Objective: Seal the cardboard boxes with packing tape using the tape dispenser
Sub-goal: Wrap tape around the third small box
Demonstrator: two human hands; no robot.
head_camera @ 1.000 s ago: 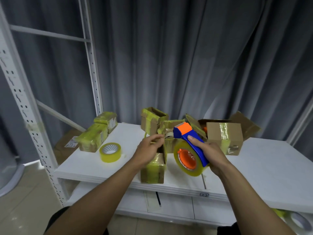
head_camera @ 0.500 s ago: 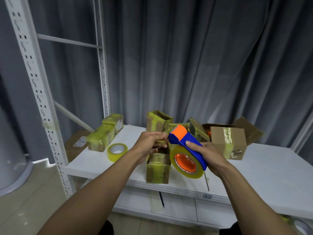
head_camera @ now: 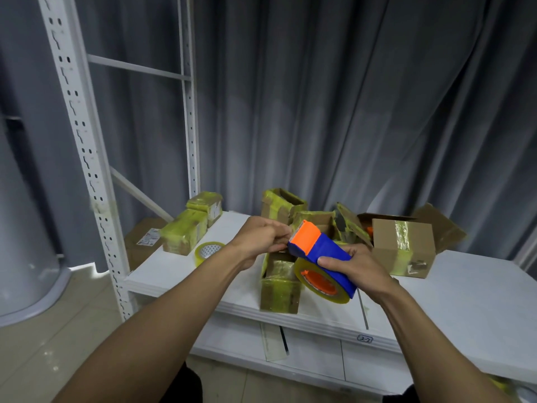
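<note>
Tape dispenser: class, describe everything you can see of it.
The tape dispenser looks plastic: blue body, orange front end, a yellowish tape roll on an orange core. It is held tilted in the air; the right hand grips the blue body, the left hand pinches at the orange end.

I see a smooth blue-and-orange plastic tape dispenser [head_camera: 327, 251], glossy yellowish tape roll [head_camera: 334, 296], matt brown cardboard box [head_camera: 386, 242], matt white shelf board [head_camera: 465, 309], grey cloth curtain [head_camera: 348, 112].

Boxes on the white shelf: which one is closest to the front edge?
The yellowish tape-wrapped box beside the roll in the tape dispenser. It stands at the front edge of the white shelf; the other boxes sit farther back.
</note>
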